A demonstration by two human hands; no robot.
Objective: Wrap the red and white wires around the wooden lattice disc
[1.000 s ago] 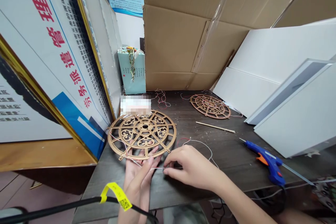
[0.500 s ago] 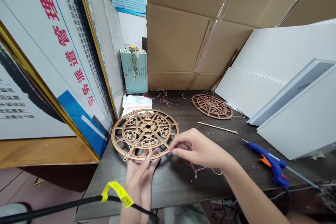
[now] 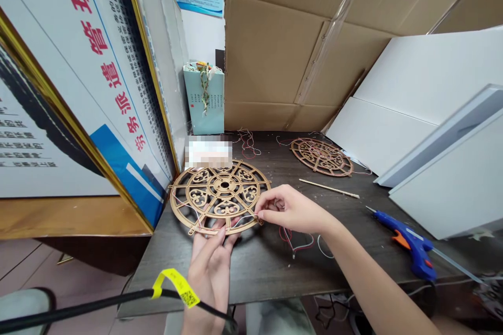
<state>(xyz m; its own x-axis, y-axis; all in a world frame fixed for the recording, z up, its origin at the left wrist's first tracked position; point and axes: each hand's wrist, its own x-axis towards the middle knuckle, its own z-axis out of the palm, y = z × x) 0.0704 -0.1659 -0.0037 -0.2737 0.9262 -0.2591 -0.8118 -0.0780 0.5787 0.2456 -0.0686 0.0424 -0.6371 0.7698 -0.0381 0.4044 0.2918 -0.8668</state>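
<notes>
A round wooden lattice disc (image 3: pixel 225 200) with scroll cut-outs is held slightly above the dark table. My left hand (image 3: pixel 212 256) grips its near rim from below, thumb on top and fingers underneath. At the disc's right near edge, my right hand (image 3: pixel 288 212) pinches a thin pale wire, thumb and forefinger together. The wire (image 3: pixel 245 217) runs along the disc's near rim, and another stretch crosses its left side. Below my right hand, loose red and white wires (image 3: pixel 291 243) hang down over the table.
A second lattice disc (image 3: pixel 322 157) with red wires lies at the back right. Nearer are a thin stick (image 3: pixel 329 188) and a blue glue gun (image 3: pixel 408 241). A light-blue box (image 3: pixel 204 99) stands behind. A black cable (image 3: pixel 129 298) crosses the lower left.
My right hand has stayed at the disc's rim, and the pale wire between the hands now bows up over the rim. The whole view has shifted slightly.
</notes>
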